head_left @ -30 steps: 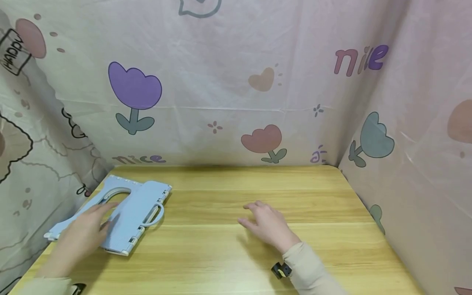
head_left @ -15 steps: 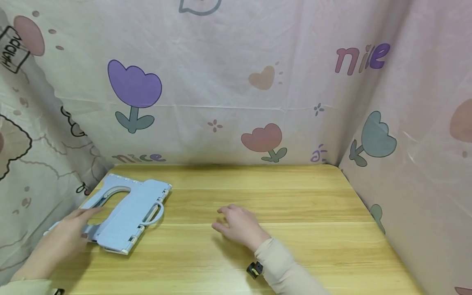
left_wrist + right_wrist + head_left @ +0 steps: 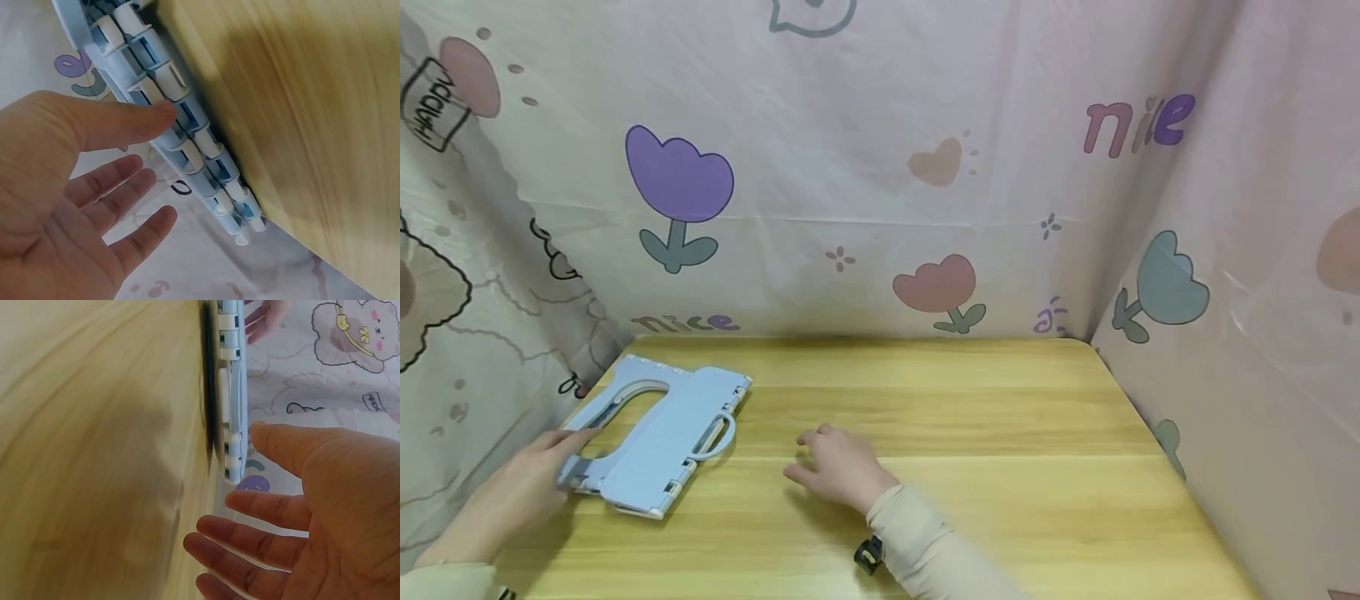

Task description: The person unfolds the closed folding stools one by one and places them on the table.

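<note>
A light blue folding plastic stool [image 3: 658, 446] lies folded flat at the left of the table, its loop handle [image 3: 721, 437] toward the right. My left hand [image 3: 527, 479] is at the stool's left edge, covering its near left corner. In the left wrist view, the thumb [image 3: 128, 122] lies over the white and blue hinge row, and the other fingers are spread beyond the edge; contact is unclear. My right hand [image 3: 842, 471] hovers over the wood right of the handle, holding nothing. The right wrist view has its fingers [image 3: 250, 540] loosely extended, pointing toward the stool's hinged side.
The wooden table [image 3: 1000, 417] extends to the right and front of the stool. A printed curtain [image 3: 820, 167] with flowers and words stands behind it and along both sides. A small black device [image 3: 869, 554] is at the right wrist.
My left hand has moved left and back, from above the stool to its left edge. My right hand has travelled left across the table toward the handle. The stool stays put.
</note>
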Demonstrator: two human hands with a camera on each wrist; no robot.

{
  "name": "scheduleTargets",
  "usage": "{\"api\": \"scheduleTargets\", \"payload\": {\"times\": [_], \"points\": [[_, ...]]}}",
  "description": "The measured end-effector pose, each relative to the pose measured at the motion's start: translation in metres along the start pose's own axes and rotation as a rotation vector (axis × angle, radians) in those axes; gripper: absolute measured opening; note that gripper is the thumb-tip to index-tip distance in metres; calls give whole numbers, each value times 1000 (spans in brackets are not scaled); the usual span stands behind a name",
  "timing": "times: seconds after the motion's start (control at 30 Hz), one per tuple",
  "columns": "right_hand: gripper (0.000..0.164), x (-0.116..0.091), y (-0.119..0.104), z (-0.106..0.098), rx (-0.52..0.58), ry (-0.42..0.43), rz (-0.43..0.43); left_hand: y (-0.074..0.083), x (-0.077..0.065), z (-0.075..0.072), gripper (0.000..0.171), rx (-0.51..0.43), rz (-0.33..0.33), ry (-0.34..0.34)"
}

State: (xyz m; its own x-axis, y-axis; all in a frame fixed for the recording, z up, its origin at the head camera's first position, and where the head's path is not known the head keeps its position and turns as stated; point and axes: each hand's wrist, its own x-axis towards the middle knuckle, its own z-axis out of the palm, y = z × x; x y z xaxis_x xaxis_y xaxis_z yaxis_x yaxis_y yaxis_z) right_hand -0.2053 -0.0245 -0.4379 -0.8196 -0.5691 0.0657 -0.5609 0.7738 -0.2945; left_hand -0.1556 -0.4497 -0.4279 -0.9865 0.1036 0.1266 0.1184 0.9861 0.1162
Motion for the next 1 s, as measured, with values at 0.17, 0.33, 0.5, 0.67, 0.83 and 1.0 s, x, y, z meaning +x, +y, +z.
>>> {"api": "scheduleTargets", "payload": {"times": [0.17, 0.33, 0.5, 0.67, 0.83, 1.0], "points": [[50, 8, -15, 9, 51, -11, 5, -3, 3, 4, 79, 2, -1, -13], [48, 16, -27, 15, 58, -12, -9, -7, 4, 8, 76, -4, -4, -36], [49, 22, -33, 18, 50, -12, 1, -12, 5, 11, 68, 13, 26, -17], [49, 28, -36, 20, 30, -17, 7, -16, 5, 13, 58, 16, 49, -2], [49, 34, -40, 23, -3, -14, -6, -18, 5, 14, 51, 23, 60, 23], [49, 36, -44, 24, -17, -11, -21, -14, 4, 14, 47, 39, 109, 55]]}}
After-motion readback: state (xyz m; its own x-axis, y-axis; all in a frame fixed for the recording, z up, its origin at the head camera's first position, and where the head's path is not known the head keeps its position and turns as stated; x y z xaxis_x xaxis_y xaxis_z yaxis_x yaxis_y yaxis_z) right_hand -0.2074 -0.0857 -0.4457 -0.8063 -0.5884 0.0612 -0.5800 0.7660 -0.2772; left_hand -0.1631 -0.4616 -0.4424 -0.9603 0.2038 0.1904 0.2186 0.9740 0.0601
